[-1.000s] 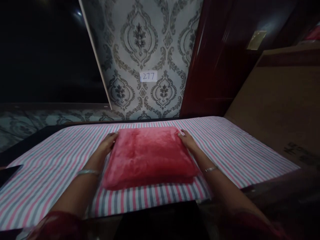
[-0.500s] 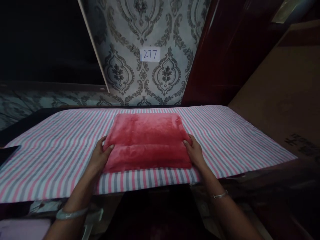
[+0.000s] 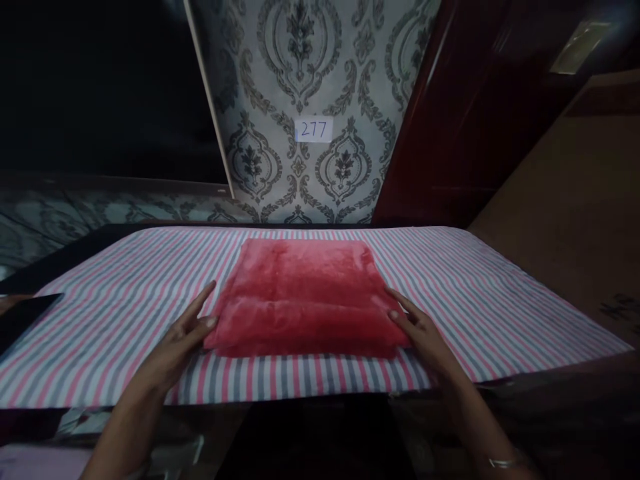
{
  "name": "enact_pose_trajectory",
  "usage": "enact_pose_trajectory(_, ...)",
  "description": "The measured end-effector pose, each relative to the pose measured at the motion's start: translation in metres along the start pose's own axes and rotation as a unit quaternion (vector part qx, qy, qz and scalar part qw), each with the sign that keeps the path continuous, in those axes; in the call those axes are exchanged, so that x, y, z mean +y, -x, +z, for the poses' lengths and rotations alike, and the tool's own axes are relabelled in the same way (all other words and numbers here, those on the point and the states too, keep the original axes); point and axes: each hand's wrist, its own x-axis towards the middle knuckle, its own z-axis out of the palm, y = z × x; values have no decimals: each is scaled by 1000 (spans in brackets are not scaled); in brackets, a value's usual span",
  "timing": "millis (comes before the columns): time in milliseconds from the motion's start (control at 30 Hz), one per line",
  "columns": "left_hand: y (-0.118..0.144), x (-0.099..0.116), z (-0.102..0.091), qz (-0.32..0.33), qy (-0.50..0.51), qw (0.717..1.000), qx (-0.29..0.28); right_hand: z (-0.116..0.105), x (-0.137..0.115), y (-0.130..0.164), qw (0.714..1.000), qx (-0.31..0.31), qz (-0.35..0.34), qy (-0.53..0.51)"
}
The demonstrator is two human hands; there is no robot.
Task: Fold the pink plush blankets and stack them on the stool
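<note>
A folded red plush cloth lies in a rectangular stack on a table covered by a pink, grey and white striped cloth. My left hand rests open at the stack's near left corner, fingertips touching its edge. My right hand rests open at the near right corner, fingers against the side of the stack. Neither hand grips the cloth.
A patterned grey wall with a white label reading 277 stands behind the table. A dark red door and a brown board are at the right. A dark flat object lies at the left edge.
Both hands have drawn back from the far corners of the red stack to its near corners, and their fingers have opened off the edges. The stack looks squared and flat.
</note>
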Motion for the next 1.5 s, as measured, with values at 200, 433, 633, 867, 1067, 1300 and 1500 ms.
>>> enact_pose_trajectory(200,-48,31,21,103,103,989,18,15,-24,-50,981,14,-17,-193)
enact_pose_trajectory(433,-148,37,61,286,-199,936,-37,63,-25,-140,986,-14,-163,-30)
enact_pose_trajectory(633,-175,-7,80,335,-621,709,-10,84,17,-153,879,-5,-247,408)
enact_pose_trajectory(867,-155,3,56,377,-488,787,-10,55,6,-130,925,-9,-279,257)
enact_pose_trajectory(1067,-93,-17,26,237,-417,861,166,7,26,-61,968,124,-125,181)
enact_pose_trajectory(1300,-63,-25,28,134,-496,848,130,15,25,-28,945,85,-86,303)
enact_pose_trajectory(1500,-57,-22,28,141,-406,895,117,23,31,-18,931,105,-129,325)
